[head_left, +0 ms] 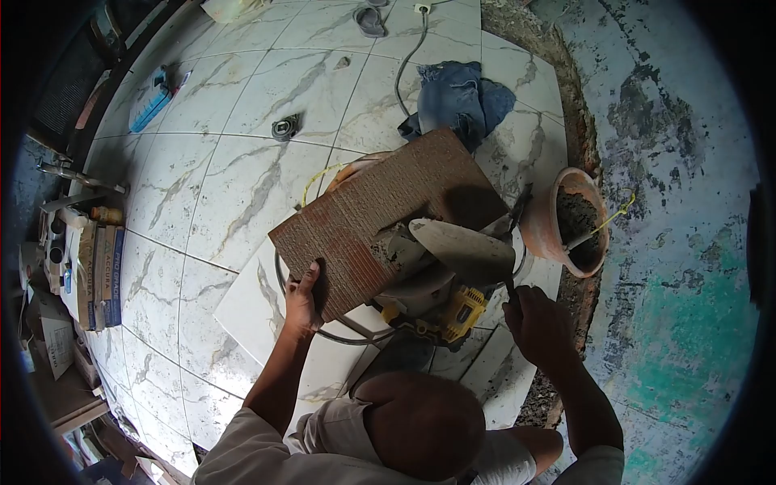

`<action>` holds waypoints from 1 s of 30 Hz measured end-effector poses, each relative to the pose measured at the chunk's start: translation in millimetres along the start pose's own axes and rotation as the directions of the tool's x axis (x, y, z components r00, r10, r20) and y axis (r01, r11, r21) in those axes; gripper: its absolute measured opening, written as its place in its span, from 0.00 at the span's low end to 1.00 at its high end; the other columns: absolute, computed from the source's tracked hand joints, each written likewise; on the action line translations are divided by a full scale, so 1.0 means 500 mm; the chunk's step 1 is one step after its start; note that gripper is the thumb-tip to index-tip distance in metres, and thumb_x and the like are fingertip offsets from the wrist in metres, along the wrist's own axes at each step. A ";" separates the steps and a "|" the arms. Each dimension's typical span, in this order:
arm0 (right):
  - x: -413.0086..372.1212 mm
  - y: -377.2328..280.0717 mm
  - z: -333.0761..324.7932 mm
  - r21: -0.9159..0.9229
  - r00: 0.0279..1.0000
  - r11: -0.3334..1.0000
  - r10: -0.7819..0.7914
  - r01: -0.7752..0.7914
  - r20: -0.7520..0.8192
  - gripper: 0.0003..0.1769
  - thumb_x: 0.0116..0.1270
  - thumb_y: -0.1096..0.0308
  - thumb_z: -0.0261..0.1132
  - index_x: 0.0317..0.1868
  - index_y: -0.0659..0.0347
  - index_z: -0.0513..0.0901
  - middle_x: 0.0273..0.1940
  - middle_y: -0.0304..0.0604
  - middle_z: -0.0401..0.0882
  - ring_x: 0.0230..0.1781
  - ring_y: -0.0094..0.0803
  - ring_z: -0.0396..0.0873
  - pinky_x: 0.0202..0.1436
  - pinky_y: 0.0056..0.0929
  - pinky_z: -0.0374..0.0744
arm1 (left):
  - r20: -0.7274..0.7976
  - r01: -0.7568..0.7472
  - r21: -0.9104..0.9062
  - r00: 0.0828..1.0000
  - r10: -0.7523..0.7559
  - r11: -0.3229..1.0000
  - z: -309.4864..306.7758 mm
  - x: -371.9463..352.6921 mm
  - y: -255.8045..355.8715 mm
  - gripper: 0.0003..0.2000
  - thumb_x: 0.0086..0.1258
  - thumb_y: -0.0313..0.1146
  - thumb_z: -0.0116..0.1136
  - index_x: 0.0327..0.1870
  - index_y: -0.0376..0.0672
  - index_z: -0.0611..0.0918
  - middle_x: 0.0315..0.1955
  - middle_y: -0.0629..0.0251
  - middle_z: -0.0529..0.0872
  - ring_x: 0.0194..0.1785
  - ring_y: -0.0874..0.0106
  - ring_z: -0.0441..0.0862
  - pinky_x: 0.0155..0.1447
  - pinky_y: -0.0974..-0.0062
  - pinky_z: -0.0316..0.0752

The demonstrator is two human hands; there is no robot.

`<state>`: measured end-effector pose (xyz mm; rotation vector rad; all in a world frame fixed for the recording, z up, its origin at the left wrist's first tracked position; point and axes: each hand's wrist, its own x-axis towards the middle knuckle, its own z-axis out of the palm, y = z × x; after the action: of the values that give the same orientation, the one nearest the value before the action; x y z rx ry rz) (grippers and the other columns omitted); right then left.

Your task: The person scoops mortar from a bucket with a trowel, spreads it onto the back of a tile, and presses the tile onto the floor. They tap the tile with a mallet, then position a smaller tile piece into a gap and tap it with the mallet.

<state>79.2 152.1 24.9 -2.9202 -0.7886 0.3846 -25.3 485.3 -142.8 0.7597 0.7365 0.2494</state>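
My left hand (302,301) grips the lower left edge of a brown ribbed tile (339,242), thumb on its face. The tile is tilted, with some grey mortar near its lower right edge. My right hand (537,330) is wrapped round the handle of a trowel (465,249), whose broad grey blade lies over or close to that edge; contact is unclear. Below the tile, near my knees, is a yellow and black power tool (462,315). A clay pot (543,226) holding dark mortar (575,220) stands just right of the tile.
Marble-patterned floor tiles (234,178) spread to the left and ahead. A blue cloth (461,101) and grey cable (402,77) lie beyond the tile. A tape measure (284,128) and blue-labelled container (151,103) are further left. Boxes (105,275) line the left side.
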 end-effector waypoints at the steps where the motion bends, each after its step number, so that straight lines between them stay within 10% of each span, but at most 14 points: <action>1: 0.012 -0.007 -0.001 -0.024 0.996 1.000 0.017 -0.015 0.087 0.15 0.71 0.57 0.59 0.41 0.62 0.75 0.30 0.48 0.77 0.28 0.47 0.83 0.32 0.43 0.81 | 0.000 -0.009 0.004 1.000 0.009 1.000 -0.001 0.001 -0.001 0.24 0.66 0.37 0.68 0.58 0.37 0.73 0.50 0.58 0.81 0.53 0.65 0.81 0.58 0.60 0.79; 20: 0.262 0.095 0.028 0.020 0.948 0.998 0.056 -0.066 0.313 0.22 0.74 0.52 0.53 0.45 0.65 0.78 0.37 0.60 0.82 0.40 0.55 0.82 0.45 0.51 0.79 | -0.020 0.021 -0.012 1.000 -0.021 1.000 -0.006 0.006 -0.008 0.24 0.64 0.38 0.70 0.55 0.35 0.76 0.50 0.58 0.82 0.53 0.65 0.81 0.59 0.60 0.78; 23: 0.211 0.094 -0.006 -0.037 0.904 0.992 0.124 -0.119 0.408 0.25 0.76 0.49 0.51 0.47 0.66 0.78 0.34 0.53 0.83 0.35 0.47 0.85 0.39 0.45 0.81 | -0.011 -0.010 -0.025 1.000 0.009 1.000 0.006 0.002 -0.004 0.24 0.64 0.39 0.70 0.55 0.35 0.76 0.50 0.58 0.81 0.53 0.66 0.81 0.60 0.60 0.77; 25: 0.186 0.057 -0.074 0.096 0.630 0.854 0.297 -0.512 0.718 0.27 0.76 0.47 0.50 0.48 0.66 0.78 0.29 0.45 0.80 0.27 0.34 0.83 0.31 0.35 0.82 | 0.000 0.017 -0.028 1.000 -0.017 0.999 0.004 0.003 -0.005 0.25 0.63 0.39 0.70 0.56 0.36 0.75 0.51 0.58 0.81 0.54 0.65 0.80 0.61 0.60 0.77; 30: 0.194 0.079 -0.094 0.308 0.716 0.782 0.237 -0.542 0.657 0.24 0.77 0.48 0.51 0.37 0.64 0.75 0.23 0.40 0.75 0.19 0.26 0.77 0.25 0.28 0.81 | -0.042 0.006 -0.014 0.999 -0.006 1.000 0.012 0.006 -0.003 0.24 0.62 0.39 0.72 0.54 0.38 0.75 0.49 0.58 0.81 0.52 0.64 0.81 0.61 0.60 0.77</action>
<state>191.7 166.1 42.9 -2.4419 -0.0141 1.3651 -19.1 482.4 -142.1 0.7403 0.7764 0.2658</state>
